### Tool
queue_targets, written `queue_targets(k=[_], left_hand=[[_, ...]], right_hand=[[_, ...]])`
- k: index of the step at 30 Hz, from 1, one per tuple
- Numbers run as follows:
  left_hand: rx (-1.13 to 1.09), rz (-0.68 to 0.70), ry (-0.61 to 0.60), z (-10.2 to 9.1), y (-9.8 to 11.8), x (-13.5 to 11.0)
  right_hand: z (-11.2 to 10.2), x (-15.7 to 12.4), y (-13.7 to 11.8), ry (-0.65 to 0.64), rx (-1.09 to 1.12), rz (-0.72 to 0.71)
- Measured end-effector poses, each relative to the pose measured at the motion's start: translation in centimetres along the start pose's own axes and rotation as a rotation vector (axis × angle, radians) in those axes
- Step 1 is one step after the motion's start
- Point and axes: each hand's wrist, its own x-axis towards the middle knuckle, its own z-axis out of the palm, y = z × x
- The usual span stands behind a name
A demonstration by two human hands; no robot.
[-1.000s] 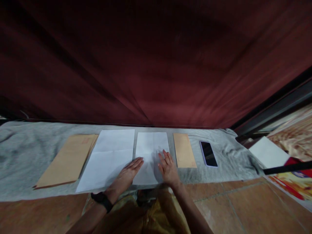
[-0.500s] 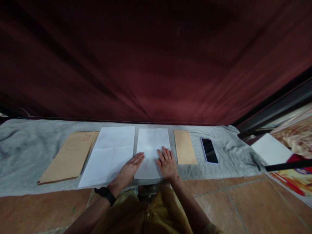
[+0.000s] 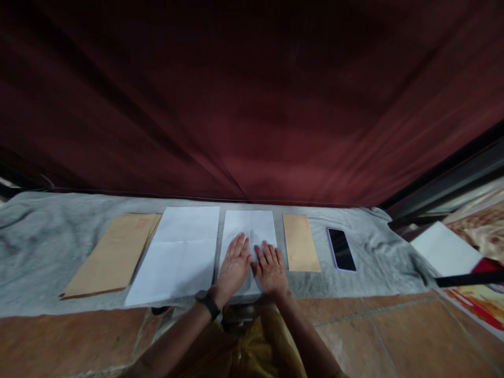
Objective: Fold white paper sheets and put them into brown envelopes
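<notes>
A narrow white sheet of paper (image 3: 252,223) lies in front of me on a grey cloth. My left hand (image 3: 234,265) rests flat on its left half, fingers stretched forward, with a dark watch on the wrist. On its right half lies my right hand (image 3: 271,269), palm down and fingers slightly spread. The two thumbs nearly meet at the middle. Left of this sheet is a larger white paper (image 3: 177,252) with a crease across it. A small brown envelope (image 3: 301,244) sits just right of my right hand.
A pile of larger brown envelopes (image 3: 112,257) lies at the left. To the right is a phone (image 3: 342,250) in a pale purple case. Grey cloth (image 3: 378,262) covers the long surface. A dark red curtain (image 3: 252,131) hangs behind it; tiled floor (image 3: 354,325) shows in front.
My left hand has moved right and forward, from the narrow sheet's left edge onto the sheet beside my right hand. My right hand stays in about the same place.
</notes>
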Motion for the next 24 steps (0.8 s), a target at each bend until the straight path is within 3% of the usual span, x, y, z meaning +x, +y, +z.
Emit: queue_targets(k=[3, 6, 13, 18, 24], left_hand=[[0.049, -0.016, -0.012, 1.9, 1.0, 1.0], [0.098, -0.026, -0.007, 2.6, 0.6, 0.8], [0.087, -0.115, 0.052, 2.1, -1.3, -0.9], [0.083, -0.158, 0.123, 1.9, -0.6, -1.6], [0.127, -0.05, 0.006, 1.3, 1.1, -3.1]], right_hand=[[0.1, -0.1, 0.1, -0.005, -0.016, -0.009], [0.1, -0.1, 0.1, -0.01, -0.024, -0.01], [-0.2, 0.0, -0.2, -0.012, 0.018, 0.038], [-0.1, -0.1, -0.2, 0.002, 0.039, 0.048], [-0.5, 0.7, -0.4, -0.051, 0.048, 0.097]])
